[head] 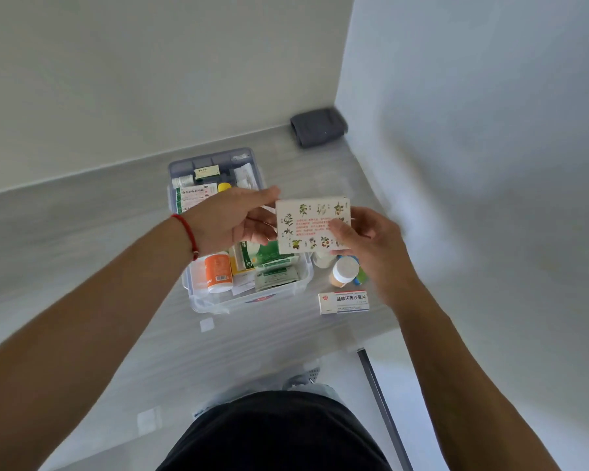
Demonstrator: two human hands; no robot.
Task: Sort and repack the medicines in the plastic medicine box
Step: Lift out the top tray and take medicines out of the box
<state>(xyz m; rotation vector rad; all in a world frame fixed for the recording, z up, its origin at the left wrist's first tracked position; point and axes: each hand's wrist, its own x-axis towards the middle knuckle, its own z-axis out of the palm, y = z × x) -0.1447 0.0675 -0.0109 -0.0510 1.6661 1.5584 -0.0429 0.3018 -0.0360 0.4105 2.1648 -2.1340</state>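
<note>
Both hands' fingers (340,232) grip a flat white herb-printed carton (312,226), long axis left-right, above the clear plastic medicine box (249,300).

A pale grey wood-grain table (82,232) fills a corner of plain white walls (150,62), a dark folded cloth (318,126) at the back.

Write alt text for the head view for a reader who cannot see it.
Two bare hands, left hand and right hand, hold a white cardboard carton printed with plant drawings above an open clear plastic medicine box full of packets. A white-capped bottle and small white carton sit right of it.
</note>
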